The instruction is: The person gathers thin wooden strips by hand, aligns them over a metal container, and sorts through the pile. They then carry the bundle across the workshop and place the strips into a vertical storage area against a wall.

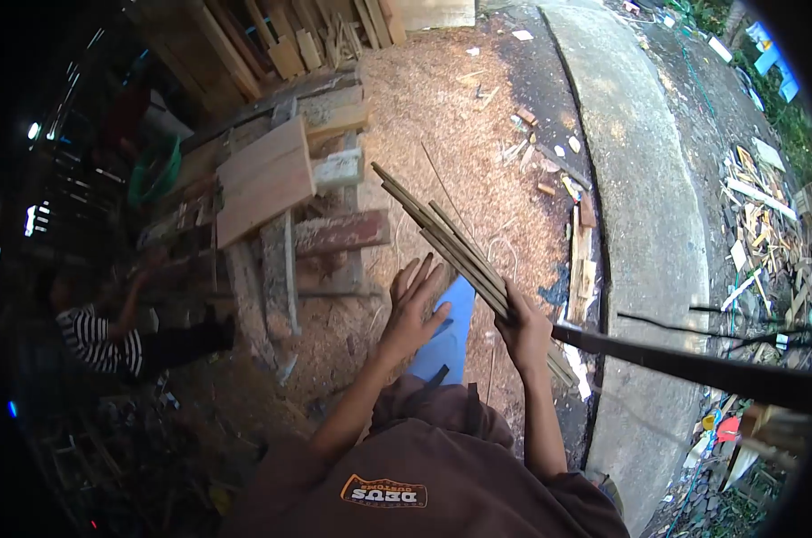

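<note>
The right hand [524, 334] is clenched around a bundle of thin wooden strips [442, 240], its fingers [513, 300] wrapped over the lower part of the bundle so that the strips run up and to the left, well beyond the fingertips, with a short end sticking out below the hand. The left hand [412, 309] is released: its fingers [415, 272] are spread wide and straight, palm turned toward the strips, just beside them, and whether they touch cannot be told. Under both hands, past the palms, lies a blue sandal [446, 334] on sawdust-covered ground [442, 117]. Beyond the left fingertips stands a stack of boards and planks [263, 184]. Far to the left of the left hand another person in a striped shirt [97, 339] crouches in shadow. To the right of the right hand a dark bar [693, 366] runs across a concrete strip [648, 206].
</note>
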Motion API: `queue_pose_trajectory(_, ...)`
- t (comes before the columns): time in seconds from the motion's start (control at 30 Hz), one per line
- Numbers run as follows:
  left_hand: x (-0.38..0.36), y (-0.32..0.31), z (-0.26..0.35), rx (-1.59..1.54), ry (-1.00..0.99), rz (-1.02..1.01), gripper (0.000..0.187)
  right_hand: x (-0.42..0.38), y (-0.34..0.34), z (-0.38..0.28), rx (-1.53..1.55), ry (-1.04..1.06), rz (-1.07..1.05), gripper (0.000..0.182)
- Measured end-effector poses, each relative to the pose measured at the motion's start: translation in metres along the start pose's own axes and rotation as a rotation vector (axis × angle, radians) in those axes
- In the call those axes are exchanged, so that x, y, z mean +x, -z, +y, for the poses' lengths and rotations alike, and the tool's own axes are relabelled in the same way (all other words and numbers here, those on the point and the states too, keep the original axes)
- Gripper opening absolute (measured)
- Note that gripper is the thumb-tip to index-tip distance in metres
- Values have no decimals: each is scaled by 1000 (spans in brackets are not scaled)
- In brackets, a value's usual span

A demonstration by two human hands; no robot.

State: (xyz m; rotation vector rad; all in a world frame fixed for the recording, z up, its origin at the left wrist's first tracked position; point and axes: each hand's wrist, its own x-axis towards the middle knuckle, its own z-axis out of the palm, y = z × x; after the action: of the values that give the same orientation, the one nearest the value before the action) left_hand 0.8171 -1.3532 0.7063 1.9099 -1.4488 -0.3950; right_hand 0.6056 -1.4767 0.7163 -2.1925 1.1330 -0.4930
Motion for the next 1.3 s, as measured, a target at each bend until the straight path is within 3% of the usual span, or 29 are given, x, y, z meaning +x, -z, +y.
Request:
queue_pose_trajectory(0.13,148,-23,-37,-115,-59,6,76,137,8,4,51,-75,8,80)
queue_pose_trajectory(0.3,305,22,-39,-84,-73,23,69,298,47,-21,12,-70,60,75)
queue_pose_trajectory(0.37,354,43,-52,-53,-72,55,65,353,45,-17,74,75,154,74)
queue_pose_trajectory(0.57,461,85,-121,-54,13,194,62,521,24,-62,-21,95,109,72)
queue_pose_trajectory(0.83,636,110,-274,-126,86,385,64,756,-88,-92,38,266,-22,72)
queue_pose_trajectory(0.87,682,129,-318,-112,129,411,65,829,-124,-109,60,298,-67,72)
queue_pose_trajectory(0.97,756,173,-367,-35,200,437,67,930,-163,-139,87,342,-158,71)
queue_pose_trajectory(1.07,812,225,-395,5,245,441,68,1018,-177,-192,4,321,-246,69)
queue_pose_trajectory(1.3,911,280,-494,18,408,571,61,1188,-234,-246,181,401,-238,65)
